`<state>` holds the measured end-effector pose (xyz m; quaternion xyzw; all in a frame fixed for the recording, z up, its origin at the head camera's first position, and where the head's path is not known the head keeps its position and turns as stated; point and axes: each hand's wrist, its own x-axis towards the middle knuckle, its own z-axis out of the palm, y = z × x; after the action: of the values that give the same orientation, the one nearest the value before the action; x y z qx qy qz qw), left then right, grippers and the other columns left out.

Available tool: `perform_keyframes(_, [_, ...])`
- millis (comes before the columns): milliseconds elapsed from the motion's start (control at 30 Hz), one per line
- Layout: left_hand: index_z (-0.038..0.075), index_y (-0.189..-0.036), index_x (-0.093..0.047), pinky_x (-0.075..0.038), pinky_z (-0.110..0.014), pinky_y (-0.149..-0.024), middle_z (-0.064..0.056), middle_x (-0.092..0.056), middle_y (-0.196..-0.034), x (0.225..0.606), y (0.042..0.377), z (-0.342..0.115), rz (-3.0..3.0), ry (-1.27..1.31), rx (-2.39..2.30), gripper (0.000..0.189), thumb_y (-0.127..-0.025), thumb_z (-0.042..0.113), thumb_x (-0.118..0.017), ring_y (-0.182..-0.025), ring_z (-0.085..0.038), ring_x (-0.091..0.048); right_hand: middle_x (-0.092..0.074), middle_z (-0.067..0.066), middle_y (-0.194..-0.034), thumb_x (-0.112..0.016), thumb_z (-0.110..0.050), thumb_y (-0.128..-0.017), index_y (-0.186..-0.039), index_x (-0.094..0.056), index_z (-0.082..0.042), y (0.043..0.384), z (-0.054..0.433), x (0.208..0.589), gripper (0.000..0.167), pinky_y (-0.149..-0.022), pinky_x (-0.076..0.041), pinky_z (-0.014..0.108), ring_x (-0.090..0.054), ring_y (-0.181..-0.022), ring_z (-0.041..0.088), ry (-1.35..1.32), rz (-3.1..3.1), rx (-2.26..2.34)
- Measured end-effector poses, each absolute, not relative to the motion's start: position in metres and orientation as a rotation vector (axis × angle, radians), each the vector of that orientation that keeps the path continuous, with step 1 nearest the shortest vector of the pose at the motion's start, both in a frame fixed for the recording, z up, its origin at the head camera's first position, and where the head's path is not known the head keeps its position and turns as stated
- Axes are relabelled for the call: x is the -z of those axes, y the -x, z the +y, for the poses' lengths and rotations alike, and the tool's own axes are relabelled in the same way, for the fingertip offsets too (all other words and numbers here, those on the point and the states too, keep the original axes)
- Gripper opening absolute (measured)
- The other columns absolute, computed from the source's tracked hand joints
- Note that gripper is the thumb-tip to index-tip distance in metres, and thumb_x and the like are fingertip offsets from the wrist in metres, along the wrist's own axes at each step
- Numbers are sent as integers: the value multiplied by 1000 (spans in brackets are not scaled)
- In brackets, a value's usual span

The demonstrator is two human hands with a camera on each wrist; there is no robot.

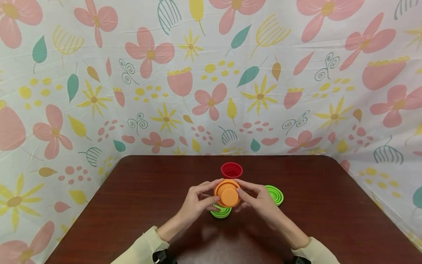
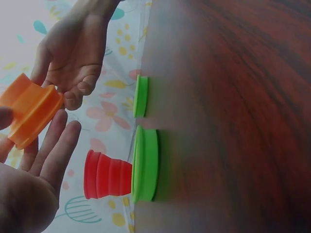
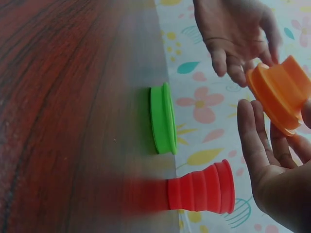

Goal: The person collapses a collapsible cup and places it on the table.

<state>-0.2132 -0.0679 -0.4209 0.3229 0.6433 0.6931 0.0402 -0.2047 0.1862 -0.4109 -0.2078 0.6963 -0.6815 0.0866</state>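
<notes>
An orange collapsible cup is held up above the table, its base turned toward me and its rim facing away. The left hand pinches its left side between thumb and fingers. On the opposite side the right hand grips it the same way, thumb beside the base. In the left wrist view the orange cup stands partly extended, with a stepped wall. Below the hands lies a flattened green collapsible cup, partly hidden by the left fingers and the orange cup.
Farther back on the brown table, a red collapsible cup stands upright and extended. A second flattened green cup lies to the right, just past the right hand. A flower-printed cloth hangs behind the table.
</notes>
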Motion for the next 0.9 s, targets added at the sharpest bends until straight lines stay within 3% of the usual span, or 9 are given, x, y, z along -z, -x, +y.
perform_keyframes(67, [3, -147, -62, -64, -53, -71, -18, -64, -122, 419, 213, -68, 1909, -925, -2158, 43, -104, 6, -66, -90, -25, -77, -65, 21, -138, -60, -18, -109, -153, -53, 0, 205, 186, 410, 48, -81, -63, 54, -68, -92, 56, 613, 2088, 2024])
perform_keyframes(233, [2, -141, -67, -64, -52, -67, -19, -66, -116, 418, 215, -67, 1969, -859, -2169, 37, -105, 9, -67, -86, -23, -78, -67, 22, -134, -63, -17, -108, -149, -56, 3, 206, 184, 410, 47, -78, -64, 54, -68, -90, 57, 623, 2103, 2019])
perform_keyframes(533, [-2, -143, -63, -63, -56, -65, -20, -70, -111, 415, 217, -66, 1981, -869, -2170, 44, -102, 9, -71, -90, -25, -77, -71, 21, -127, -66, -16, -106, -145, -58, 7, 208, 182, 408, 46, -80, -62, 57, -76, -90, 33, 613, 2117, 2023])
perform_keyframes(733, [-5, -140, -65, -63, -55, -65, -21, -72, -122, 413, 216, -65, 1962, -861, -2167, 41, -102, 10, -70, -97, -26, -76, -74, 19, -121, -68, -15, -105, -139, -65, 6, 207, 181, 404, 40, -79, -62, 57, -76, -89, 31, 614, 2128, 2018])
perform_keyframes(900, [-5, -135, -69, -64, -52, -64, -22, -73, -119, 414, 216, -65, 1969, -851, -2172, 37, -100, 8, -73, -95, -27, -76, -75, 19, -116, -69, -15, -104, -131, -70, 6, 206, 180, 402, 34, -80, -62, 56, -76, -93, 31, 651, 2151, 1999])
